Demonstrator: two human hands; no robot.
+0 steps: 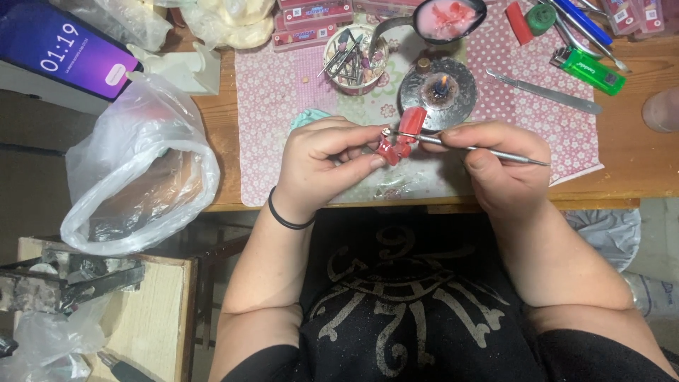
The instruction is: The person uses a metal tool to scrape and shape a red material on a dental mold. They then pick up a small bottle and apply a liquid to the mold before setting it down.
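My left hand [322, 159] pinches a small red wax piece [402, 138] between thumb and fingers, just above the table's front edge. A black band sits on that wrist. My right hand [498, 163] grips a thin metal carving tool [488, 150] like a pen, and its tip touches the top of the red piece. Just behind the piece a small burner [436, 93] on a round metal dish burns with a low flame.
A pink patterned mat [283, 99] covers the wooden table [636, 155]. On it stand a tub of small burs [353, 60], a spoon with pink wax [445, 18], a green lighter [588, 71] and a metal spatula [544, 92]. A clear plastic bag [138, 170] hangs at the left, a lit phone [64, 49] beyond it.
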